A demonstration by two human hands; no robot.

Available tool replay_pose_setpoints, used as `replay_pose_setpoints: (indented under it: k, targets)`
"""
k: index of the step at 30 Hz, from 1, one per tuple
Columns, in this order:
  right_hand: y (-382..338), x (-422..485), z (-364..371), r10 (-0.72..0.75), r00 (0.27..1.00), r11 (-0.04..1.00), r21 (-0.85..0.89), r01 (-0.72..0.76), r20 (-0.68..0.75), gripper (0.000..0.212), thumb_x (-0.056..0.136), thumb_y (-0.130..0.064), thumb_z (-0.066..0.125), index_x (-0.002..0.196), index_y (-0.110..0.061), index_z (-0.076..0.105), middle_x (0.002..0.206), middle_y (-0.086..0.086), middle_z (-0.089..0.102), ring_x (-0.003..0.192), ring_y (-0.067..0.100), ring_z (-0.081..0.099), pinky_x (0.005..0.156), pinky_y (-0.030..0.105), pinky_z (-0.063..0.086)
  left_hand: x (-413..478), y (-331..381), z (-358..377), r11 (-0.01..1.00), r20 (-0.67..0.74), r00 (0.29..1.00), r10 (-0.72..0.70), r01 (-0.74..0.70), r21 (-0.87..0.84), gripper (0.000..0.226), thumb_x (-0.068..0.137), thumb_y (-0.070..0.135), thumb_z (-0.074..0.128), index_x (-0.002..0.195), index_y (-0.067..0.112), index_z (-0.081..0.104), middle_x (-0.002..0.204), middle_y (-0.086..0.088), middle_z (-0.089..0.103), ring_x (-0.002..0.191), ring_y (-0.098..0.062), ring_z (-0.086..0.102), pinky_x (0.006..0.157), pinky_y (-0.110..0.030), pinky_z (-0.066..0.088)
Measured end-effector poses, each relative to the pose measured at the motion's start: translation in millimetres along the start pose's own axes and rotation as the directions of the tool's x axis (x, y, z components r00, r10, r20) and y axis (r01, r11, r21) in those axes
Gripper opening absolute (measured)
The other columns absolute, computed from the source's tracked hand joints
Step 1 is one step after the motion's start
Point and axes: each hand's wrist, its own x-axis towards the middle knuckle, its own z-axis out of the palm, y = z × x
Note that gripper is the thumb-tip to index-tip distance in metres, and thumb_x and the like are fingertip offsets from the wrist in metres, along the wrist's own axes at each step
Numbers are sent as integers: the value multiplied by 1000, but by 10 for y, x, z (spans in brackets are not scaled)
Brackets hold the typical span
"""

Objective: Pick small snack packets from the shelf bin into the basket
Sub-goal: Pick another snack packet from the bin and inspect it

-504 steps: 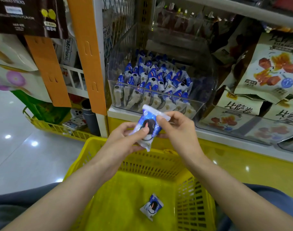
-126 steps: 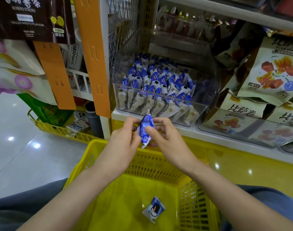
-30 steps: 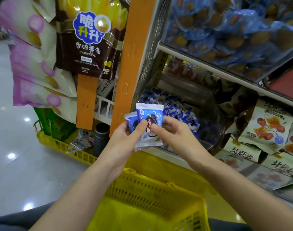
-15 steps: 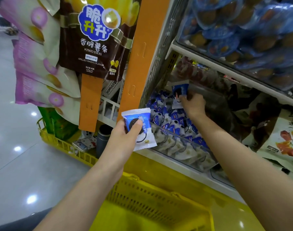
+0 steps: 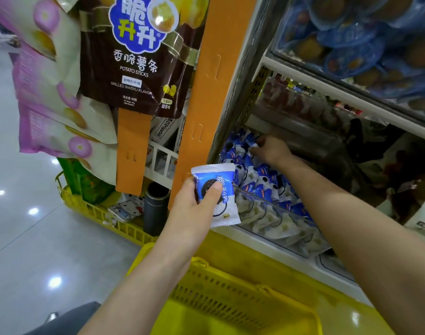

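Head view.

- Left hand [image 5: 198, 210]: raised in front of the shelf, above the basket's far rim. Thumb and fingers clamped on the held packet.
- Held packet [image 5: 217, 197]: blue and white, dark round biscuit printed on it, upright, just before the bin's left front corner.
- Right hand [image 5: 273, 149]: reached into the bin, fingers [image 5: 261, 141] curled down among the bin packets at the back left. Cannot tell whether they grip one.
- Bin [image 5: 267, 201]: clear plastic, on the lower shelf [image 5: 274, 249].
- Bin packets [image 5: 263, 183]: many blue-and-white ones, standing in rows.
- Basket [image 5: 230, 296]: yellow, perforated walls, below both forearms.
- Orange upright [image 5: 206, 93]: left of the bin.
- Potato-stick bag [image 5: 139, 56]: brown, hanging upper left.
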Motion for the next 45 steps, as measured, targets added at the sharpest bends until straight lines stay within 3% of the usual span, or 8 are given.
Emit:
replay_pose_setpoints:
  k: [10,15,22,25,29,35,40,45]
  targets:
    - [-26,-4,-3,37,989,976,206,-67,144,39,101,-28,35,67,-13,46,78,9,50,68,17,46,67,25,34,42,-27,-20,1000,-25,1000,15,-14,16,20,95,25,48,114,24,54,104,3,67,73,9,63,51,0,41]
    - [-43,-416,-111,-93,993,950,291,110,-73,34,101,-26,35,110,-3,58,103,16,63,93,28,58,73,30,40,18,-52,26,999,-7,1000,14,-14,29,22,95,28,49,117,24,53,101,7,67,74,8,64,51,-1,42]
    - [-139,-1529,-125,-255,907,815,430,389,-336,23,97,-27,43,104,-17,62,95,-5,62,87,2,56,76,14,41,-71,-164,78,988,88,996,21,-35,153,18,92,27,53,109,23,56,106,1,67,92,-4,63,64,-6,49]
    - [-107,-1883,-23,-235,950,787,534,309,-204,18,93,-26,52,106,-19,63,95,-3,64,84,4,57,76,18,46,-133,-216,109,980,134,991,31,-56,190,20,91,22,55,111,19,57,107,-2,68,97,-11,64,79,-20,52]
    - [-16,-2095,45,-125,992,705,700,110,-31,15,88,-17,60,103,-15,62,92,13,68,81,24,64,76,40,54,-241,-291,159,976,176,984,11,-49,210,24,90,18,57,114,16,57,104,-2,67,94,-6,63,63,-7,49]
    - [189,-2293,200,-36,985,482,866,-132,170,5,87,-11,62,88,-11,66,81,9,67,62,3,60,55,12,48,-337,-426,244,966,186,983,-13,-36,257,17,94,25,50,95,11,60,70,-3,58,49,-1,52,48,-13,39]
    - [313,-2415,318,-62,998,627,779,27,15,11,87,-19,63,77,-21,64,69,-7,64,63,1,55,58,21,48,-356,-530,294,959,162,984,-69,21,284,24,93,19,52,74,5,50,63,-6,54,56,-10,53,48,-16,40]
    - [377,-2442,344,-394,880,864,221,453,-265,10,89,-28,60,85,-19,63,78,-7,59,77,7,50,66,24,44,-345,-584,307,953,134,982,-131,88,289,28,91,16,52,63,17,52,55,4,55,50,-2,54,47,-14,41]
